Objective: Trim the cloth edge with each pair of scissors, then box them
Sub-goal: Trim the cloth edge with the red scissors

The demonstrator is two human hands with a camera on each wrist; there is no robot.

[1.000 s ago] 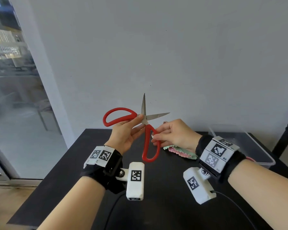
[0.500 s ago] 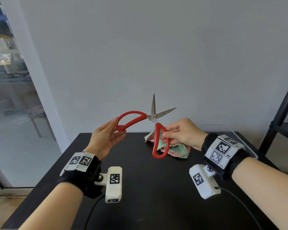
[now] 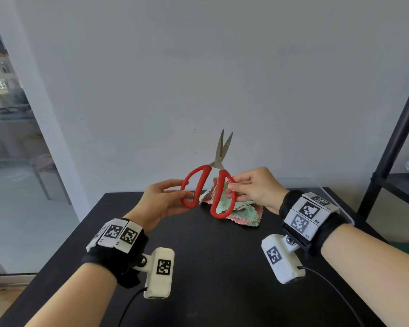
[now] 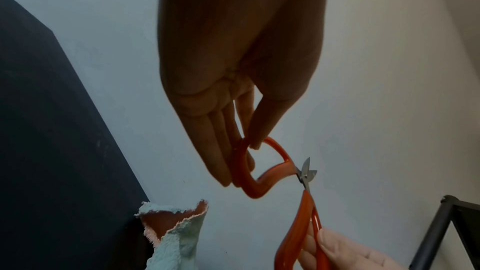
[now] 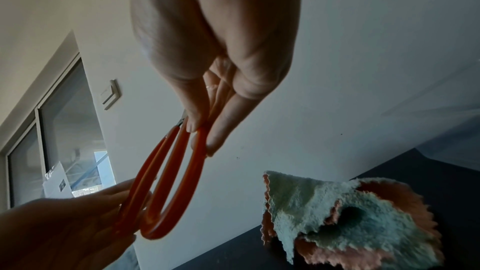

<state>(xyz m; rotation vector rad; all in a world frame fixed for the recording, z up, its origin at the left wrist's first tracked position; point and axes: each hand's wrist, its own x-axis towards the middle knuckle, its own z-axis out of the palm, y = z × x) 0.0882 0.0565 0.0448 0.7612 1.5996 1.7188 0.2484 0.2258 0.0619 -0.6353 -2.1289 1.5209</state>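
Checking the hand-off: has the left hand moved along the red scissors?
Yes. The left hand has slid from the pivot to the left handle loop of the red scissors.

Red-handled scissors (image 3: 219, 182) upright, blades slightly apart, above crumpled cloth (image 3: 241, 212).

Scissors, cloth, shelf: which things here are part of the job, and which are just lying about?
Part of the job:
red scissors, held by left hand and right hand
green-pink cloth on black table

Just there:
black shelf
window
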